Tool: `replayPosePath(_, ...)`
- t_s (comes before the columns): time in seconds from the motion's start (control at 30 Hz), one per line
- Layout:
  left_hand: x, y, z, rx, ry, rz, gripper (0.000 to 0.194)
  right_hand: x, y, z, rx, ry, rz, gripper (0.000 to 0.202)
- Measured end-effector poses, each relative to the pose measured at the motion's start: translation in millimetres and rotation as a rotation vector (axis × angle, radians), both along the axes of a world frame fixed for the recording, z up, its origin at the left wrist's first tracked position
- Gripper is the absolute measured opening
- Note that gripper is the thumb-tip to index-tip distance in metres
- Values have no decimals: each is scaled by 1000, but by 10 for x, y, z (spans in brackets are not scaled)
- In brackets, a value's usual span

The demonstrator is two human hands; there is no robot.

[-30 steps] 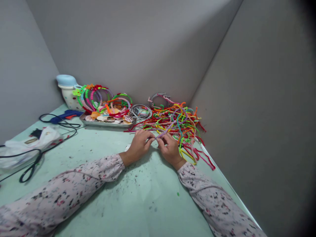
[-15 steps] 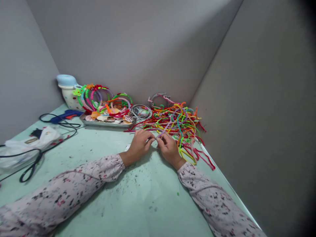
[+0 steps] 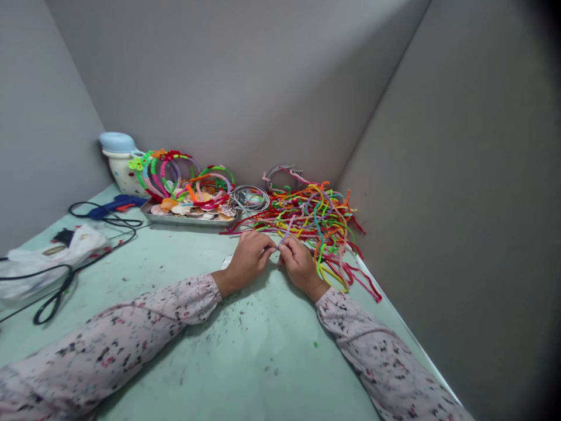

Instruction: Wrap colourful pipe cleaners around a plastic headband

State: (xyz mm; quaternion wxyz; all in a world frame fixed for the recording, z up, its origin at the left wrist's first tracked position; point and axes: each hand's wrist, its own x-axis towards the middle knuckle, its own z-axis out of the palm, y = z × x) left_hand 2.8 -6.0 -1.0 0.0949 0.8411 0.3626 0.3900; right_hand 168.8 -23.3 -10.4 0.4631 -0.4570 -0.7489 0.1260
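Fingertip to fingertip, my two hands meet above the pale green table (image 3: 263,351). Between them runs a thin purple pipe cleaner (image 3: 289,225), its free end sticking up past my right thumb. My left hand (image 3: 250,257) is closed in a pinch on its lower end. My right hand (image 3: 301,266) pinches it with thumb and forefinger. Just behind my right hand lies a tangled heap of bright pipe cleaners (image 3: 324,216). The part of the purple one inside my fingers is hidden.
A metal tray (image 3: 188,221) holds seashells and fuzzy coloured hoops. Beside it lie coiled grey wires (image 3: 250,199). At the left are a cup with a blue lid (image 3: 118,142), a blue glue gun (image 3: 116,204), a black cable (image 3: 70,278) and a white plastic bag (image 3: 35,266).
The purple pipe cleaner's free end has swung and now stands shorter and more upright over my right hand. Both hands stay in nearly the same place.
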Motion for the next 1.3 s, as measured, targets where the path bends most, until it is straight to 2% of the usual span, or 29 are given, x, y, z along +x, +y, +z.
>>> replayPosePath(0.2,2,-7,17,-29,-14,36,11,6,5,-4,-37,45,17,19)
replayPosePath(0.53,5,8,-13,-7,21,-6,11,13,3,-16,-67,42,13,20)
replayPosePath(0.67,5,2,3,-26,-2,15,12,20,11,-42,-84,79,31,19)
replayPosePath(0.77,3,8,13,-62,-49,64,13,20,26,-63,-39,136,6,10)
replayPosePath(0.9,-6,30,6,-110,-92,106,14,16,33,-67,85,162,-56,16)
replayPosePath(1.1,-7,34,6,-124,-102,101,13,14,23,-76,151,81,-13,13)
replayPosePath(1.3,2,25,14,-112,-86,104,14,25,49,-89,205,32,-26,13)
